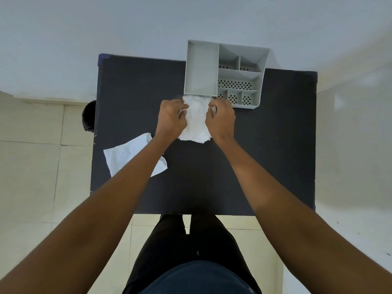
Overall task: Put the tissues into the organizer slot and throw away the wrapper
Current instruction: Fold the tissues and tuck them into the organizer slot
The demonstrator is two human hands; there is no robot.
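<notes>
The tissues (196,122) form a white stack on the dark table (265,155), directly in front of the grey organizer (224,73), with the far edge touching the open near end of its long left slot (201,68). Your left hand (170,119) grips the stack's left side, fingers curled onto the paper. Your right hand (220,119) grips the right side in the same manner. The wrapper (125,153), white and flattened, lies on the table to the left, partly under your left forearm. A dark round object (89,116) sits beyond the table's left edge; its identity cannot be determined.
</notes>
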